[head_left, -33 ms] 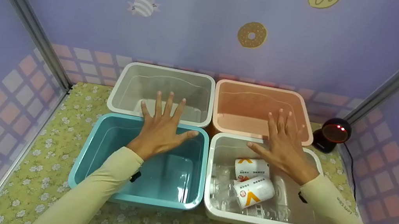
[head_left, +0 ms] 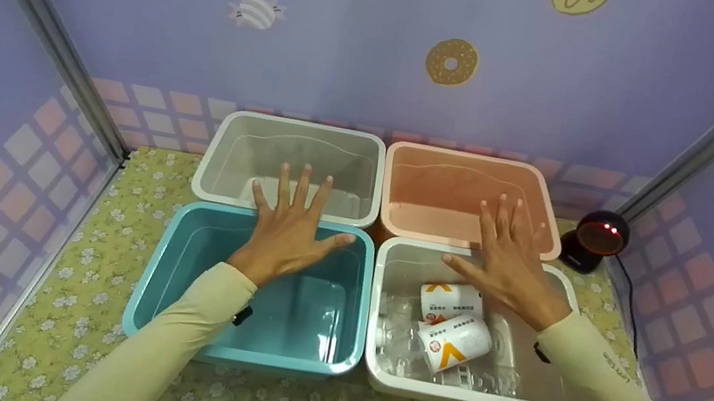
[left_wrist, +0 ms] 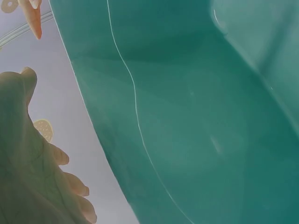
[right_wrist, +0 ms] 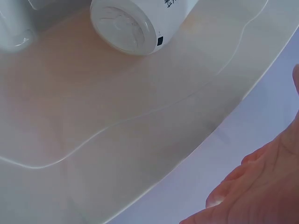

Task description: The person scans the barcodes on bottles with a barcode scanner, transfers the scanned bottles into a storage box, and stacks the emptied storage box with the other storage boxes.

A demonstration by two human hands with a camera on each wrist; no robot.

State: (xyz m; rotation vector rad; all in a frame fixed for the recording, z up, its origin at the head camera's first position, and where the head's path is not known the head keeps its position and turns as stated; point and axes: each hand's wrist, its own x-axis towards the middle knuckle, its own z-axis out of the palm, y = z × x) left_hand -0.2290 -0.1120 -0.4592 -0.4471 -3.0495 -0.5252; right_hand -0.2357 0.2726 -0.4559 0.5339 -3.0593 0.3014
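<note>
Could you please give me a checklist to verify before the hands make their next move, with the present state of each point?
1. Left hand free: ok, it is spread and holds nothing.
2. Right hand free: ok, also spread and holding nothing.
3. Two white containers inside the front right white bin: ok.
4. White containers standing upright: not ok, neither stands.
5. Teal bin fully visible from above: not ok, the left arm covers part.
6. Black device ready: cannot tell, though its red lights are lit.
</note>
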